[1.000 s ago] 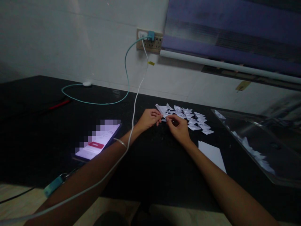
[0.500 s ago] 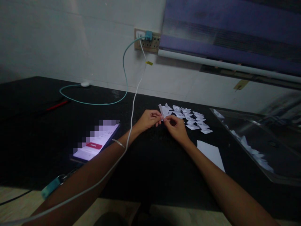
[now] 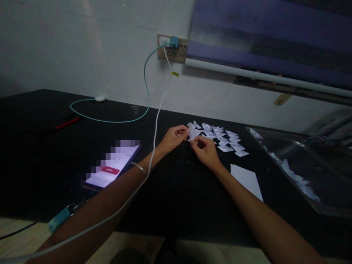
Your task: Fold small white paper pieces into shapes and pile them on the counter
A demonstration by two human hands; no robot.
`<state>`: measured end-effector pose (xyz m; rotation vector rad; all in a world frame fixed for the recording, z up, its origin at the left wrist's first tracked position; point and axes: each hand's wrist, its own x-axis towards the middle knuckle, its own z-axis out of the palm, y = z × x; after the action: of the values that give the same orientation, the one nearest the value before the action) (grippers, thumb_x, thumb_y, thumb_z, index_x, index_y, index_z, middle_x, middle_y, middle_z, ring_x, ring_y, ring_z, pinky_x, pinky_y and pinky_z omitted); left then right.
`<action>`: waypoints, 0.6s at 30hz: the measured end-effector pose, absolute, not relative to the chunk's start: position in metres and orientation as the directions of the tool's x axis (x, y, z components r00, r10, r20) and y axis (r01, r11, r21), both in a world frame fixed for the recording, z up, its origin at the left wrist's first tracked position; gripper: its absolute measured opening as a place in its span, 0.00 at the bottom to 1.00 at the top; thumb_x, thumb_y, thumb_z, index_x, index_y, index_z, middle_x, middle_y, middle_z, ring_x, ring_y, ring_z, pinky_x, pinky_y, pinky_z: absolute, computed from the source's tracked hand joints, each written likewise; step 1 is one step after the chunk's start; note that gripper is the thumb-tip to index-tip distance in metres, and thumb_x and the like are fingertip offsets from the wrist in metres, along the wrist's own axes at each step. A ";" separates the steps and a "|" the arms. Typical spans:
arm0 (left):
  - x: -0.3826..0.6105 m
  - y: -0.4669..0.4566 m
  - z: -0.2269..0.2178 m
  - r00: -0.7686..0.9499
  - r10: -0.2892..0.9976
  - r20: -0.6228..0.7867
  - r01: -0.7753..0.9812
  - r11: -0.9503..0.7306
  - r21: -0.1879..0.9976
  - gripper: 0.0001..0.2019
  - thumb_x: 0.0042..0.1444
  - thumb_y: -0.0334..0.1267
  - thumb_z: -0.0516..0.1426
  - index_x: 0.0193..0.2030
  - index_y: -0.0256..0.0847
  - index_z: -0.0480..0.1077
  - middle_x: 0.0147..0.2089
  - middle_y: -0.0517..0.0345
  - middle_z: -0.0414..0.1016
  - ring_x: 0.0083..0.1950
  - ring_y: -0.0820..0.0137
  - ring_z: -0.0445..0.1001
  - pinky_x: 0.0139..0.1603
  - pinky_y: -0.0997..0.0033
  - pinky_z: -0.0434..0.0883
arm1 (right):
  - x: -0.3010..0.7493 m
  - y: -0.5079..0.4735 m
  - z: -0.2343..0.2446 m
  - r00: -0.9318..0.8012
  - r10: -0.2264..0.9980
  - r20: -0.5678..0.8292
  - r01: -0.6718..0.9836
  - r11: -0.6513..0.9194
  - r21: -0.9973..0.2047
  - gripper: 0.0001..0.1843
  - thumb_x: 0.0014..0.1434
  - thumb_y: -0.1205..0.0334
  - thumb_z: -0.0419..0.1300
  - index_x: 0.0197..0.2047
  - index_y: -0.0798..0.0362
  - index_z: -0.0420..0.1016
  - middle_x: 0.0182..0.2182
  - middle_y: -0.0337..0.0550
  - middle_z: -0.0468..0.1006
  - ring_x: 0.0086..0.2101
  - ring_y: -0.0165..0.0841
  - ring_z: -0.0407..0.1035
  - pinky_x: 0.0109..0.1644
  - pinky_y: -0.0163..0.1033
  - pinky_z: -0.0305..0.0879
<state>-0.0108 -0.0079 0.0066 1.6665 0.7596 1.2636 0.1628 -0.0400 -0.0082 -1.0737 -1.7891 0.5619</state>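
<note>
Both hands meet over the black table (image 3: 178, 198) near its far side. My left hand (image 3: 172, 139) pinches the left edge of a small white paper piece (image 3: 193, 132). My right hand (image 3: 204, 149) pinches the same piece from below, fingers curled. Just behind and to the right lies a cluster of several small folded white paper pieces (image 3: 225, 139). A larger white sheet (image 3: 246, 180) lies flat beside my right forearm.
A lit phone (image 3: 113, 168) lies left of my left arm. A white cable (image 3: 154, 139) runs from the wall socket (image 3: 172, 47) over my left forearm; a teal cable (image 3: 110, 117) loops at the back left. A shiny tray (image 3: 302, 172) holding paper scraps stands on the right.
The paper piece has been raised slightly between my fingertips, and my left hand has shifted a little up. The view moved slightly between the first two frames.
</note>
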 end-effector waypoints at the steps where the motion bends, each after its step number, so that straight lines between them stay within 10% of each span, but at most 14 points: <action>1: -0.010 -0.008 0.007 0.277 0.857 0.435 -0.023 -0.447 0.894 0.15 0.62 0.47 0.60 0.30 0.39 0.66 0.27 0.63 0.66 0.29 0.76 0.65 0.31 0.77 0.64 | 0.162 -0.041 -0.009 -0.203 0.856 0.476 0.421 0.515 -0.746 0.13 0.63 0.55 0.61 0.28 0.51 0.72 0.22 0.36 0.69 0.25 0.30 0.62 0.30 0.37 0.56; 18: -0.008 -0.009 -0.002 0.548 0.825 0.139 -0.101 -0.100 0.990 0.14 0.65 0.48 0.54 0.37 0.39 0.69 0.28 0.60 0.68 0.23 0.78 0.61 0.23 0.78 0.57 | 0.167 -0.026 -0.007 -0.107 0.969 0.222 -0.138 0.207 -0.969 0.18 0.52 0.47 0.71 0.38 0.51 0.78 0.22 0.34 0.72 0.21 0.28 0.63 0.26 0.35 0.60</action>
<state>-0.0078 -0.0095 -0.0023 1.4703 0.6578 0.8802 0.1666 -0.0264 -0.0075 -0.8974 -1.2977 1.1901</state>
